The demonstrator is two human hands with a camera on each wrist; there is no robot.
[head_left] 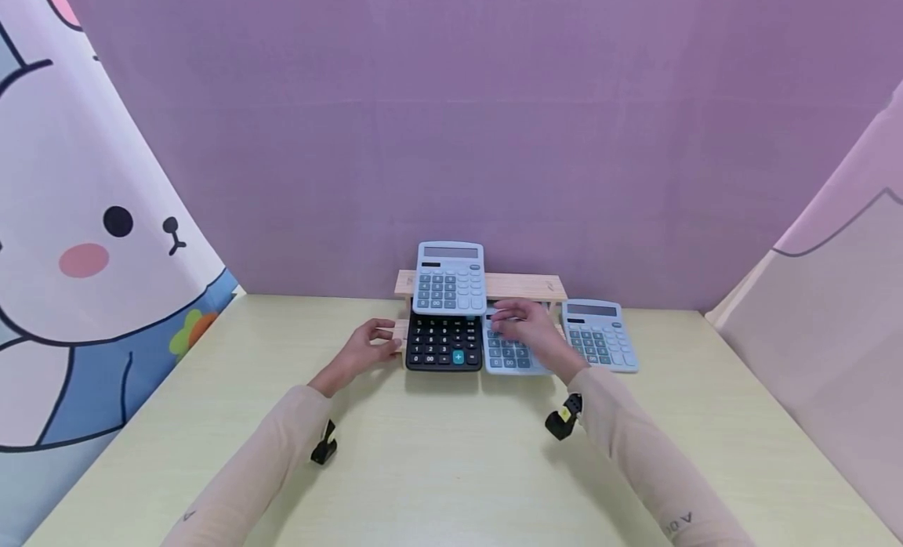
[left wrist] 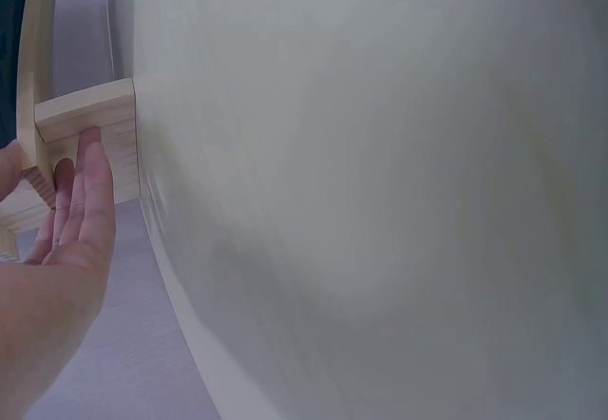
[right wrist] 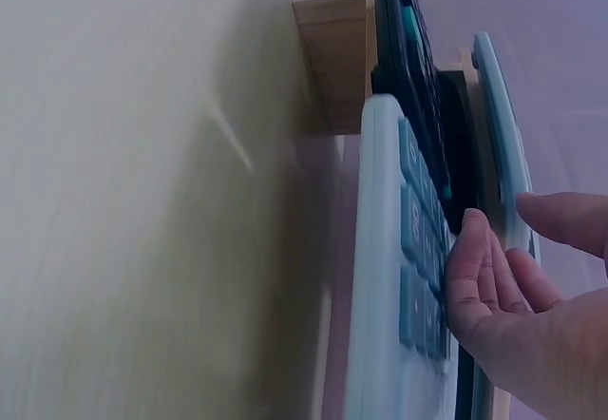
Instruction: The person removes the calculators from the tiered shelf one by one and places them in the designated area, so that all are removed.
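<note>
My left hand (head_left: 364,349) is at the left end of a wooden rack (head_left: 525,284). In the left wrist view its thumb and fingers (left wrist: 90,197) lie on either side of a wooden slat (left wrist: 36,154), holding it. My right hand (head_left: 532,331) hovers over the keys of a light blue calculator (head_left: 506,359) on the lower tier, thumb and fingers (right wrist: 475,268) parted. Its fingertips are right beside the lower right corner of another light blue calculator (head_left: 450,277) on the upper tier. A black calculator (head_left: 443,343) leans below that one, its top hidden.
Another light blue calculator (head_left: 600,335) stands tilted at the rack's right side. The pale table (head_left: 451,469) runs back to a purple backdrop (head_left: 451,139). A cartoon-printed cloth (head_left: 92,320) hangs at the left and a pale cloth (head_left: 832,312) at the right.
</note>
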